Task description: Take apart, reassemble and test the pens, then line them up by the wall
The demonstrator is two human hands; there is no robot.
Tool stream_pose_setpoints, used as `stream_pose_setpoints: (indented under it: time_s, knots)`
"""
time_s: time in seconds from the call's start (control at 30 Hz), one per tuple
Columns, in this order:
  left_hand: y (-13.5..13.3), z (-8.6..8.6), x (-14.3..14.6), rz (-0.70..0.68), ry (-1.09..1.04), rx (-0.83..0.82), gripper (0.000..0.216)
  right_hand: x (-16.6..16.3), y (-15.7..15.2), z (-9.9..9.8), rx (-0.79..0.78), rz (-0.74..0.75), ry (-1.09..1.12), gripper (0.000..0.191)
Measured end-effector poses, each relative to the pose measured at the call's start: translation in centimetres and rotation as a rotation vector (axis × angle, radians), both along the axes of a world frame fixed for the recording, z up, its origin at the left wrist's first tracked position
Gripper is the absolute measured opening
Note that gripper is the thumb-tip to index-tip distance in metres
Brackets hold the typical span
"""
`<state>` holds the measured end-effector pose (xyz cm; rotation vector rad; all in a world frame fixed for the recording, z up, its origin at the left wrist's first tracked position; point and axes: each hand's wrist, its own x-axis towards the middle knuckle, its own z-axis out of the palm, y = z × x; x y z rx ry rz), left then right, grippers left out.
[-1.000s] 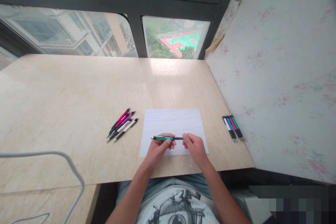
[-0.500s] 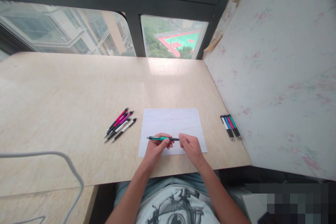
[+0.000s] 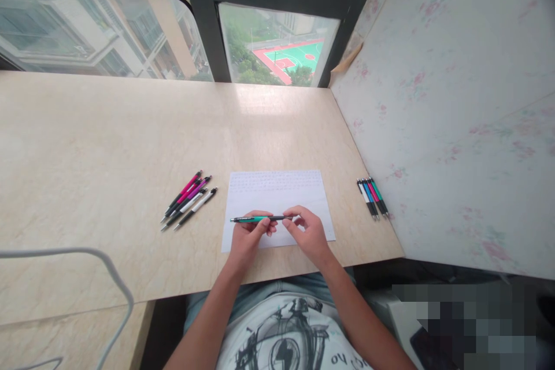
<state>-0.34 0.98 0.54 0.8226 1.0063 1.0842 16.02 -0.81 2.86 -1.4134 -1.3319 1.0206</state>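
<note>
L hand (image 3: 247,237) is mostly curled, thumb pressed on top of the barrel of a green-and-black pen (image 3: 255,219), fingers wrapped under it; R hand (image 3: 309,234) is half closed, thumb + index pinched at the pen's tip end, other fingers loosely bent. Pen's in front of the person, over the lower half of the paper (image 3: 277,199); can't tell if it's off the sheet or brushing it. Long axis runs L-R, approx level, clicker end pointing L, tip end pointing R and partly hidden by the R fingers. Edges-wise: the sheet's near edge sits a bit back from the desk's (image 3: 130,144) front edge, w/ forearms crossing that edge. Loose pen pile (image 3: 188,201) is L of the paper w/ a gap between, and a tidy pen row (image 3: 373,199) is off to the R, right by the floral wall (image 3: 442,127). Desktop btwn paper and window (image 3: 280,43) is a wide stretch; grey cable (image 3: 108,269) loops near L.
</note>
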Motion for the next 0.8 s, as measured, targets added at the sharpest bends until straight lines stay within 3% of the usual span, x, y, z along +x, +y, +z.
stream_pose_setpoints:
  time_s: [0.2,0.37,0.67,0.8]
  knots:
    - [0.16,-0.12,0.2,0.017,-0.01,-0.005,0.025,0.25,0.28,-0.48,-0.074,-0.012,0.038,0.029]
    - [0.22,-0.22,0.14,0.023,-0.003,-0.005,0.025,0.44,0.31,-0.18,-0.042,0.0,0.014,0.017]
    - [0.22,-0.22,0.16,-0.014,0.013,0.005,0.023,0.37,0.65,-0.63,-0.079,-0.018,0.058,0.021]
    - [0.38,-0.49,0.17,0.014,0.001,-0.011,0.022,0.54,0.72,-0.42,-0.028,-0.021,0.01,0.012]
